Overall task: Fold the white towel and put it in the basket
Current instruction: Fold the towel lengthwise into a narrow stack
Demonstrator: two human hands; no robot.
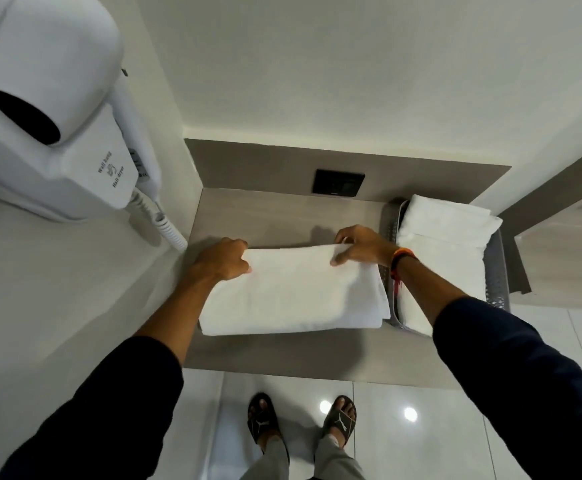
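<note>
A white towel lies folded into a wide rectangle on the grey counter. My left hand pinches its far left corner. My right hand grips the far right corner, fingers curled over the top layer. To the right stands a grey perforated basket, touching the towel's right edge. Folded white towels fill the basket and rise above its rim.
A white wall-mounted hair dryer with a coiled cord hangs on the left wall. A black socket plate sits on the back panel. Glossy floor tiles and my sandalled feet lie below the counter's front edge.
</note>
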